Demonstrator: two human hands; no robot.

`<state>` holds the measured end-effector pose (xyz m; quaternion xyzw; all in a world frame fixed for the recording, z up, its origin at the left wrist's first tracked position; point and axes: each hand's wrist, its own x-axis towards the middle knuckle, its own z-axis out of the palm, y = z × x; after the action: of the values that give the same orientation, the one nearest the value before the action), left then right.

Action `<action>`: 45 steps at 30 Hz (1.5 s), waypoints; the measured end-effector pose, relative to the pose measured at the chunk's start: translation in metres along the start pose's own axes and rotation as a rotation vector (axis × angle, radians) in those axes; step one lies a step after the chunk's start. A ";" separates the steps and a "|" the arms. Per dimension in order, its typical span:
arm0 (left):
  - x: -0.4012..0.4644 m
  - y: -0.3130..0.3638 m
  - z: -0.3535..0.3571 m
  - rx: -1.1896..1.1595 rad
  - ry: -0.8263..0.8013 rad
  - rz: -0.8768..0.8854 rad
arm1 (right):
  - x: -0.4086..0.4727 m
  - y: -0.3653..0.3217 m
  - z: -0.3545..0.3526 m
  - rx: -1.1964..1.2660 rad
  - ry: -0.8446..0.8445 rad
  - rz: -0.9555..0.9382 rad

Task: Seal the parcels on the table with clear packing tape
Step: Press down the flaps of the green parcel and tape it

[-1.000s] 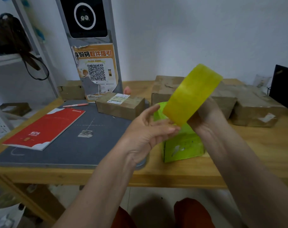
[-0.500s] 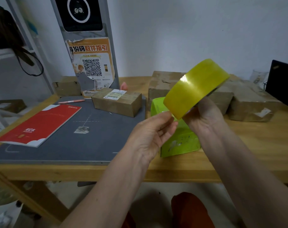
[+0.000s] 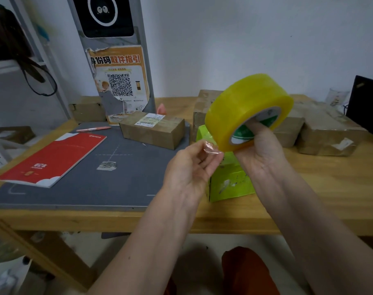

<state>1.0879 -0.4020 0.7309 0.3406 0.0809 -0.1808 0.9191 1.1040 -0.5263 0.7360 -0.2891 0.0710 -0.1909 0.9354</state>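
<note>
One roll of tape (image 3: 248, 109) is seen, along with two hands: the left hand (image 3: 190, 167) and the right hand (image 3: 260, 152). Five brown cardboard parcels are counted, of which the nearest (image 3: 152, 129) bears a label, plus one green box (image 3: 228, 184). One red booklet (image 3: 51, 159), one pen (image 3: 93, 129) and one grey mat (image 3: 85, 184) are also counted.

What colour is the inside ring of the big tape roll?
Green and white, on the core of the yellowish tape roll; seen in the head view.
</note>
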 end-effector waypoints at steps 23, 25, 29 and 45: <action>0.026 -0.007 -0.019 0.283 0.337 0.269 | -0.004 -0.027 -0.020 -0.589 0.172 -0.425; 0.032 -0.017 -0.020 0.311 0.340 0.264 | -0.003 -0.030 -0.023 -0.640 0.177 -0.444; 0.039 -0.026 -0.022 0.359 0.364 0.278 | 0.002 -0.034 -0.029 -0.709 0.184 -0.431; 0.037 -0.028 -0.020 0.475 0.356 0.265 | 0.018 -0.043 -0.031 -0.718 0.212 -0.356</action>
<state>1.1112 -0.4189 0.6895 0.5794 0.1509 -0.0111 0.8009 1.0996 -0.5821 0.7340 -0.5834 0.1780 -0.3413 0.7152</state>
